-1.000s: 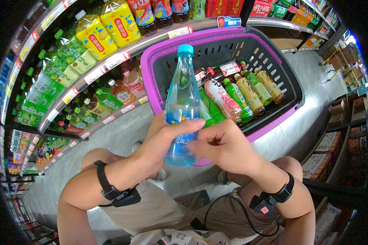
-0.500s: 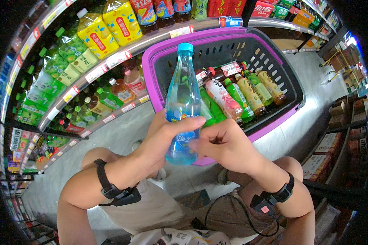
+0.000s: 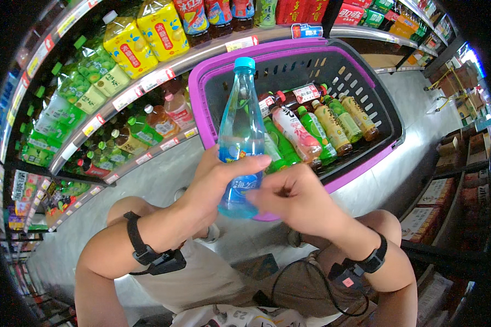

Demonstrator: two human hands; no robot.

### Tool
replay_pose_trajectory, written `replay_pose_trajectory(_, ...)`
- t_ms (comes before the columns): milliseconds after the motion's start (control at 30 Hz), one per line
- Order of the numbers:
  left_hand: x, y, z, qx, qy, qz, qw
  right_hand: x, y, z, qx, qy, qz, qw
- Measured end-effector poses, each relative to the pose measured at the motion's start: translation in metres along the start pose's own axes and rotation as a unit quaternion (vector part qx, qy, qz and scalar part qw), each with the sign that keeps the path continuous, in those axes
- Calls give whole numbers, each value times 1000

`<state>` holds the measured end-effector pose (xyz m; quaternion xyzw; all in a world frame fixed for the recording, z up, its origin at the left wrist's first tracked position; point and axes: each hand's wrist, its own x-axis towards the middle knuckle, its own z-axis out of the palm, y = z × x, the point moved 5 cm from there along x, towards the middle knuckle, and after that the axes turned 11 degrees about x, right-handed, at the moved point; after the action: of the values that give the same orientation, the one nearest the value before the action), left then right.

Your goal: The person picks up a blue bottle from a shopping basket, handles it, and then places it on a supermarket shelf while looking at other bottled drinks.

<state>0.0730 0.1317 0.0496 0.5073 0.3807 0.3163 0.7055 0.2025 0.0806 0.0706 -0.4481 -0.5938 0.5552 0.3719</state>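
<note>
A clear blue plastic drink bottle [image 3: 242,122] with a turquoise cap and blue label stands nearly upright before me. My left hand [image 3: 215,177] wraps round its lower half, thumb across the label. Curled and closed, my right hand [image 3: 297,196] is at the bottle's lower right side. Its fingertips overlap the label and are smeared by motion, so whether they pinch anything is hidden. Just beyond both hands, a black shopping basket [image 3: 289,65] with a purple rim holds several drink bottles lying on their sides, among them a pink-labelled bottle [image 3: 295,133].
Curved shelves [image 3: 147,82] of bottled drinks run along the left and far side, with yellow multipacks [image 3: 128,46] on top. Cartons [image 3: 433,199] stand on a low rack at right. Grey tiled floor [image 3: 403,103] lies right of the basket. A black cable [image 3: 278,278] crosses my lap.
The bottle and my left hand have shifted very slightly left. My right fingertips have moved a little left across the label and look more blurred. The basket's contents look unchanged.
</note>
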Motion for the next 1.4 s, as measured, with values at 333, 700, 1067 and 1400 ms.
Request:
replay_pose_trajectory(333, 0, -1, 1, -8, 6, 7, 1000, -6, -11, 0, -37, 4, 1, 999)
replay_pose_trajectory(700, -1, -2, -2, 3, -2, -5, 1000, -4, -10, 9, -93, -10, -52, 994)
replay_pose_trajectory(1067, 1, 0, 0, -13, 3, 13, 1000, -4, -10, 1, -44, 34, 15, 998)
replay_pose_trajectory(1400, 0, 4, 3, -2, -10, 9, 1000, -6, -9, 1, -23, 15, 21, 999)
